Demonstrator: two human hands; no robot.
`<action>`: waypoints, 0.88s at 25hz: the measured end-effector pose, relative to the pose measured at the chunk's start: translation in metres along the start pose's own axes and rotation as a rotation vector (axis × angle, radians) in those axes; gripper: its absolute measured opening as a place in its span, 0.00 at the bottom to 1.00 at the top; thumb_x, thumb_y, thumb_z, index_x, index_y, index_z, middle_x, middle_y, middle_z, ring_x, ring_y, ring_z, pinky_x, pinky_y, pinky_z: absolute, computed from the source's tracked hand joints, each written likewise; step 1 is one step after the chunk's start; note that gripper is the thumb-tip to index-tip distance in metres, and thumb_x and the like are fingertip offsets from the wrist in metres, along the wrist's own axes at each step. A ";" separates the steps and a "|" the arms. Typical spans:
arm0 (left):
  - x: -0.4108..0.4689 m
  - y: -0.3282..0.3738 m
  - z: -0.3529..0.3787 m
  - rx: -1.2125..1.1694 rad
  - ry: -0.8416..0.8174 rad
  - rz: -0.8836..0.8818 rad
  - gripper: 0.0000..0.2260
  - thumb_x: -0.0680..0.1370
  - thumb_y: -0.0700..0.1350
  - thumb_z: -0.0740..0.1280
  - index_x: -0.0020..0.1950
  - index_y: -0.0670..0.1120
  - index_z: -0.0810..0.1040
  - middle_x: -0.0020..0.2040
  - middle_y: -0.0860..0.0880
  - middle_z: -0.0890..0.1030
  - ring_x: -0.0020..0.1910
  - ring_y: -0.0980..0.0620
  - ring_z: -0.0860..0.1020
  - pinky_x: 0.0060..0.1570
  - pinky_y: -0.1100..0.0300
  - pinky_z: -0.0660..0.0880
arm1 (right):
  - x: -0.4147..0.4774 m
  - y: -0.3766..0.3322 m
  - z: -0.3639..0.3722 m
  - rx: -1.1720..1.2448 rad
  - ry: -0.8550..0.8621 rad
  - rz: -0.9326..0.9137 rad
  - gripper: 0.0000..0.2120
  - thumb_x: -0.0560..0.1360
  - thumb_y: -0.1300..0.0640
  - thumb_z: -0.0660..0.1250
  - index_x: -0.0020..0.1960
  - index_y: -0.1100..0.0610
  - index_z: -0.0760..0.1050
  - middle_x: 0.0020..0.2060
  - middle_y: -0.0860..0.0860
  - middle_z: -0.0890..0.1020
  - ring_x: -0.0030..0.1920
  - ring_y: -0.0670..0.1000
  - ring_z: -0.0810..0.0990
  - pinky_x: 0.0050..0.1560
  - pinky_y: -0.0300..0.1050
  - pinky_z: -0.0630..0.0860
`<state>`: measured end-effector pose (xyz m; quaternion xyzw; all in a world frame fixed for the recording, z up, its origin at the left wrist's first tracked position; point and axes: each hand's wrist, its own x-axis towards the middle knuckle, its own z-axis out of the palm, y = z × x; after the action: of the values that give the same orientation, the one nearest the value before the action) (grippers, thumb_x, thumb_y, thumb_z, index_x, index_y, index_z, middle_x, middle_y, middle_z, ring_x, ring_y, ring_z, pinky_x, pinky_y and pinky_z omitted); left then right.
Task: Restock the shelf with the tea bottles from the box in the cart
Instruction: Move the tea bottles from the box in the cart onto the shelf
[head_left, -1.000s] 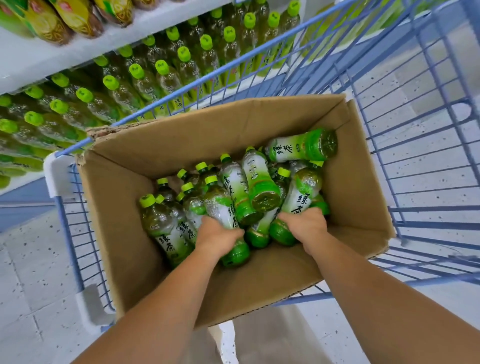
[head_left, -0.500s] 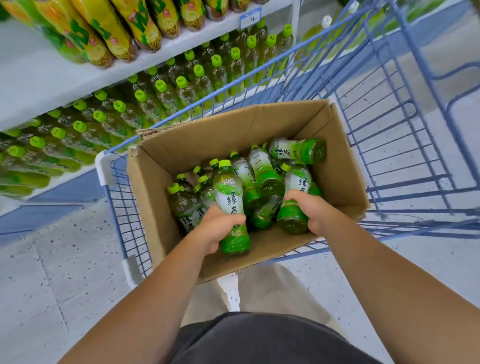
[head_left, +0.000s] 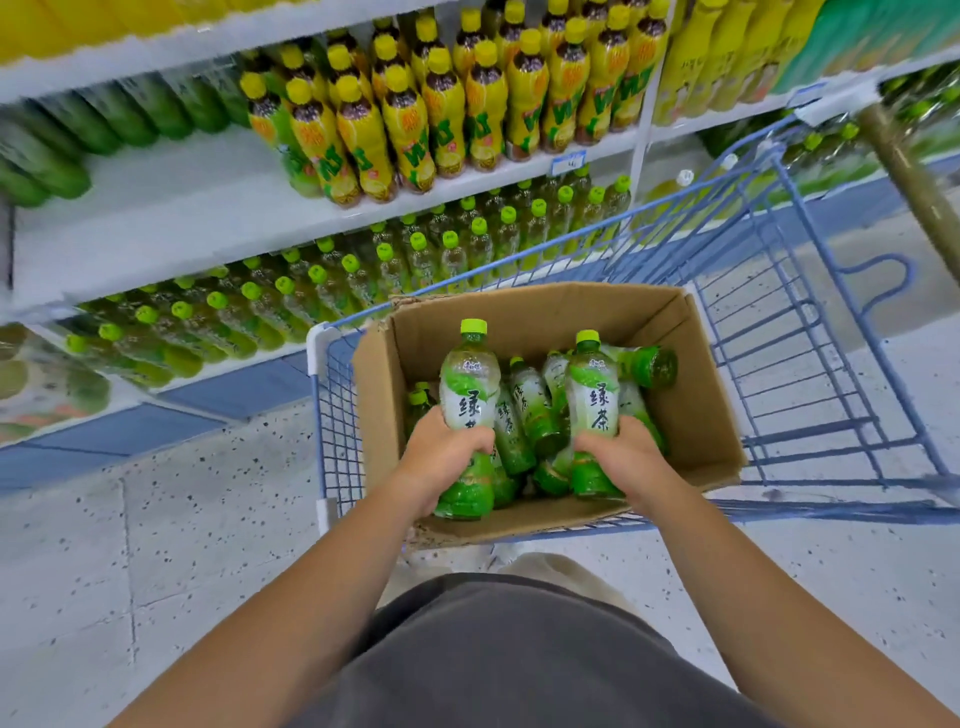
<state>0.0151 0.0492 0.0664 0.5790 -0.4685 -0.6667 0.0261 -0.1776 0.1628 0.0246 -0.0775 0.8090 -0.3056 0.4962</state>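
A cardboard box (head_left: 696, 415) sits in the blue wire cart (head_left: 810, 364), with several green tea bottles (head_left: 530, 410) lying inside. My left hand (head_left: 441, 460) grips one green tea bottle (head_left: 469, 389) by its lower half, upright above the box. My right hand (head_left: 621, 457) grips a second green tea bottle (head_left: 593, 395) the same way, its green cap pointing up. The low shelf (head_left: 249, 364) on the left holds rows of the same green-capped bottles (head_left: 332, 291).
The shelf above (head_left: 208, 208) carries yellow-labelled bottles (head_left: 431, 114) and has bare white space on its left part. A speckled grey floor (head_left: 156, 545) lies left of the cart. A brown pole (head_left: 909, 176) crosses the upper right corner.
Both hands have lifted their bottles up out of the pile and turned them upright. The view has tilted up, showing more of the shelves.
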 end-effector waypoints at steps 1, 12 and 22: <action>-0.006 0.003 -0.007 -0.020 0.026 0.027 0.06 0.72 0.36 0.71 0.45 0.46 0.77 0.40 0.46 0.80 0.44 0.44 0.80 0.43 0.53 0.77 | -0.006 -0.004 0.005 -0.041 -0.002 -0.035 0.16 0.67 0.58 0.74 0.54 0.56 0.78 0.47 0.55 0.84 0.46 0.55 0.83 0.45 0.52 0.82; -0.057 -0.004 -0.123 -0.166 0.182 0.200 0.09 0.74 0.43 0.74 0.53 0.49 0.79 0.44 0.49 0.85 0.46 0.46 0.84 0.45 0.47 0.82 | -0.080 -0.069 0.113 -0.205 -0.031 -0.290 0.15 0.70 0.56 0.74 0.53 0.51 0.74 0.45 0.51 0.82 0.44 0.52 0.82 0.43 0.51 0.79; -0.100 -0.048 -0.304 -0.089 0.278 0.304 0.15 0.73 0.45 0.74 0.56 0.50 0.74 0.49 0.48 0.82 0.46 0.50 0.82 0.38 0.57 0.76 | -0.172 -0.139 0.281 -0.212 -0.035 -0.407 0.11 0.71 0.56 0.74 0.50 0.51 0.73 0.44 0.51 0.82 0.41 0.50 0.81 0.36 0.44 0.75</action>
<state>0.3143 -0.0464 0.1427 0.5866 -0.5124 -0.5887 0.2162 0.1221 0.0081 0.1437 -0.2962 0.7955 -0.3111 0.4274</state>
